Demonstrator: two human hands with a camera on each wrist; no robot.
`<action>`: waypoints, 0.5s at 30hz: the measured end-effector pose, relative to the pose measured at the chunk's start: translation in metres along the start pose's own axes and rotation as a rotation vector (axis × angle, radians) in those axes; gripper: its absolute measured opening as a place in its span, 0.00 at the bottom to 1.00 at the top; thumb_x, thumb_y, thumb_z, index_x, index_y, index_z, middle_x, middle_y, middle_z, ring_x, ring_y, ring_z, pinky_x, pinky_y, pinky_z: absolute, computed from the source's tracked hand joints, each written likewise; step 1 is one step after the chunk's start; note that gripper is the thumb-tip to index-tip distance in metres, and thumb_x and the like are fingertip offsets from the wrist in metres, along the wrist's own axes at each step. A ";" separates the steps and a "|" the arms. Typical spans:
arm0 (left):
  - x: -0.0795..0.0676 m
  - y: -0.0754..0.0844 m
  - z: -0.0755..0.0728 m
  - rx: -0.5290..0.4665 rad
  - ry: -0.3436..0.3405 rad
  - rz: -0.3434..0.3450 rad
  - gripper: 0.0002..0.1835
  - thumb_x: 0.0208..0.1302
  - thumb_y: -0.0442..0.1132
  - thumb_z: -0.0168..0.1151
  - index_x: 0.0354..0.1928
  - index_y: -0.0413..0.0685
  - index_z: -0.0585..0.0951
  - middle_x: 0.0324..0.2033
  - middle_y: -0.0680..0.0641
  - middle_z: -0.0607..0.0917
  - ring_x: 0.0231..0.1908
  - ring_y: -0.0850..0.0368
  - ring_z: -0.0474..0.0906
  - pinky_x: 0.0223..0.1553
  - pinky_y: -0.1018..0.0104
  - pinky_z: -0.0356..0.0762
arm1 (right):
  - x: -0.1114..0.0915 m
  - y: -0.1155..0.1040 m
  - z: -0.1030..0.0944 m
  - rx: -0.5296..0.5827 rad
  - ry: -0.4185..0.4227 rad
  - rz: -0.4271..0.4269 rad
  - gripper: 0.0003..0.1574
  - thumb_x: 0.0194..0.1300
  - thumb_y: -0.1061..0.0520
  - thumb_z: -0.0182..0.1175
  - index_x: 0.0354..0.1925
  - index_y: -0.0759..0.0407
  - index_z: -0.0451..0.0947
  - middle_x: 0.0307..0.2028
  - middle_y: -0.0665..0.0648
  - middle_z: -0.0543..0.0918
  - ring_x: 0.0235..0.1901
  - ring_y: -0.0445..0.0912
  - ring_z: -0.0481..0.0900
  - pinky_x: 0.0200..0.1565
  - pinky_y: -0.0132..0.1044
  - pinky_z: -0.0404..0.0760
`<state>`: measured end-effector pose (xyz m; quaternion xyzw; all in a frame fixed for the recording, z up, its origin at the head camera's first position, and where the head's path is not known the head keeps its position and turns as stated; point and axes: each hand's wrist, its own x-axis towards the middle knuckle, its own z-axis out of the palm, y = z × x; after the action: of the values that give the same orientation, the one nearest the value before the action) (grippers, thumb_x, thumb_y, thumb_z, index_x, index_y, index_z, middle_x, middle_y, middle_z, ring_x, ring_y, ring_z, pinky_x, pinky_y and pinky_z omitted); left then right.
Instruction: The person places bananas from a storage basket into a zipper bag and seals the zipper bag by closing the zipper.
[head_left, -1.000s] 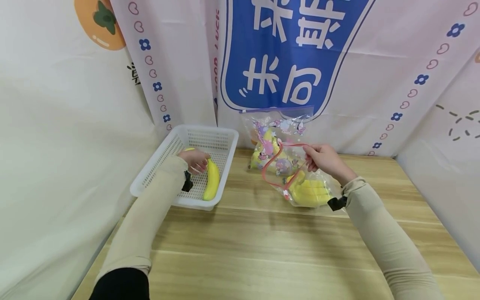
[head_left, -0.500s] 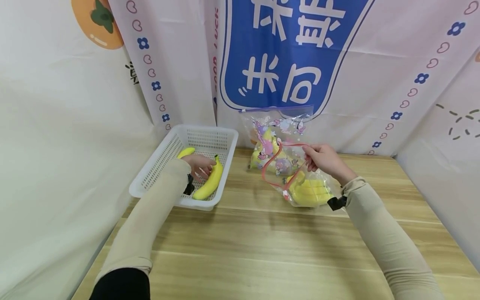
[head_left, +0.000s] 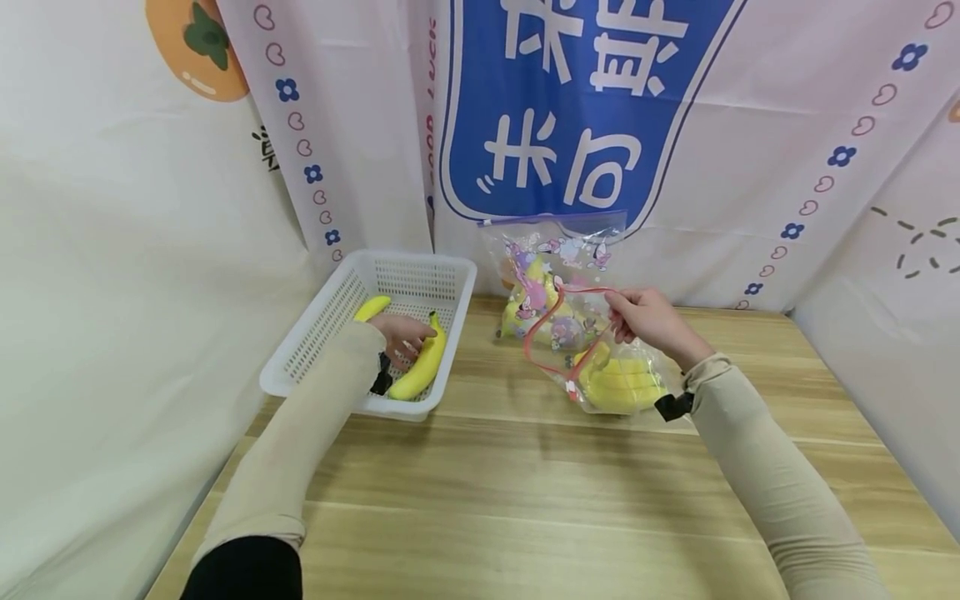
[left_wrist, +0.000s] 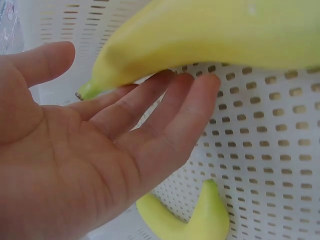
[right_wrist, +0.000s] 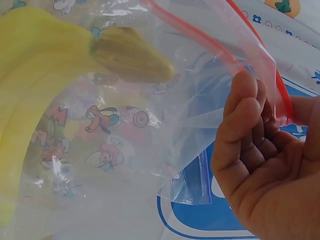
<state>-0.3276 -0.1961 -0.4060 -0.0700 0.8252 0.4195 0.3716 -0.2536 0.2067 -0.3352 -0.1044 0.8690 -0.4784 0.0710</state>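
Observation:
In the head view my left hand (head_left: 407, 337) reaches into the white basket (head_left: 465, 287). Its fingers (left_wrist: 172, 117) extend, lightly bent, along the underside of a yellow banana (head_left: 424, 367) near the stem, while the thumb stands apart from it. A second, smaller banana (head_left: 372, 307) lies further back in the basket, partly behind the hand. My right hand (head_left: 643, 321) pinches the red zip rim of a clear zip bag (right_wrist: 125, 165), whose mouth gapes. Inside that bag is a bunch of bananas (head_left: 622, 385).
Behind the red-rimmed bag stands another clear zip bag with a purple zip (head_left: 555, 219), also with yellow fruit inside. Both bags and the basket are on a wooden table (head_left: 525, 500). Printed cloth (head_left: 360, 125) hangs along the back and sides.
The larger banana has turned, its lower end swinging left. My left hand has moved slightly right and down, uncovering more of the smaller banana. The right hand keeps its place on the bag.

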 end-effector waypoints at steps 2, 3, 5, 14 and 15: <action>0.001 -0.001 0.001 0.004 0.001 0.002 0.32 0.71 0.47 0.47 0.70 0.39 0.55 0.65 0.31 0.61 0.60 0.36 0.65 0.43 0.48 0.79 | 0.000 0.000 0.000 0.000 -0.003 0.002 0.30 0.73 0.43 0.46 0.29 0.69 0.72 0.20 0.57 0.77 0.22 0.53 0.80 0.25 0.38 0.81; 0.002 -0.001 0.001 -0.004 0.005 -0.003 0.32 0.71 0.47 0.48 0.70 0.40 0.55 0.65 0.31 0.60 0.60 0.36 0.65 0.44 0.47 0.78 | 0.000 0.000 0.000 -0.001 -0.004 0.002 0.30 0.73 0.43 0.46 0.29 0.69 0.72 0.20 0.57 0.77 0.22 0.53 0.80 0.26 0.38 0.81; 0.003 -0.002 0.002 -0.009 0.001 -0.005 0.32 0.71 0.46 0.47 0.71 0.40 0.54 0.66 0.30 0.59 0.60 0.35 0.64 0.45 0.46 0.78 | 0.001 0.001 0.001 -0.001 -0.004 0.001 0.29 0.74 0.44 0.46 0.29 0.69 0.72 0.20 0.57 0.77 0.22 0.51 0.79 0.25 0.38 0.81; 0.010 -0.002 0.002 -0.042 0.023 -0.012 0.27 0.69 0.46 0.51 0.65 0.41 0.63 0.60 0.34 0.68 0.58 0.40 0.67 0.44 0.48 0.78 | 0.004 0.004 -0.001 -0.013 -0.010 0.008 0.31 0.73 0.41 0.45 0.30 0.68 0.72 0.21 0.58 0.77 0.22 0.50 0.79 0.26 0.39 0.81; 0.009 -0.001 0.002 -0.044 0.015 -0.010 0.28 0.69 0.46 0.51 0.66 0.41 0.63 0.60 0.34 0.67 0.59 0.40 0.66 0.44 0.48 0.78 | 0.004 0.004 -0.001 -0.015 -0.011 0.009 0.31 0.73 0.41 0.45 0.30 0.68 0.72 0.21 0.58 0.77 0.21 0.50 0.79 0.26 0.39 0.81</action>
<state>-0.3321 -0.1937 -0.4136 -0.0856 0.8183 0.4350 0.3657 -0.2583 0.2085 -0.3383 -0.1035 0.8726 -0.4710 0.0774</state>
